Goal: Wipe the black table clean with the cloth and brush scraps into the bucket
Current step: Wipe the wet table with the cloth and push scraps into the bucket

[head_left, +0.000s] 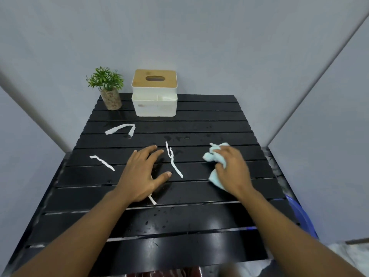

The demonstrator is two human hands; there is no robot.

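Right grip (232,169) clutches the cloth (209,156) on the black bench (179,226), mid-right. Left grip (143,176) rests with fingers spread among white scraps (175,166). Blue bucket (301,216) shows past the bench's right edge. Box (154,96) and plant (106,86) stand far back.

Black slatted table (199,116): glossy, smooth, beaded with droplets, catching light near the bottom of the frame. Right of centre, a pale blue cloth (211,156), soft and crumpled. Thin, matt white scraps (175,166), probably torn paper. Near the top, a matt white plastic box (155,107) with a smooth wooden lid (154,77). At the right edge, a glossy blue plastic bucket (303,216).
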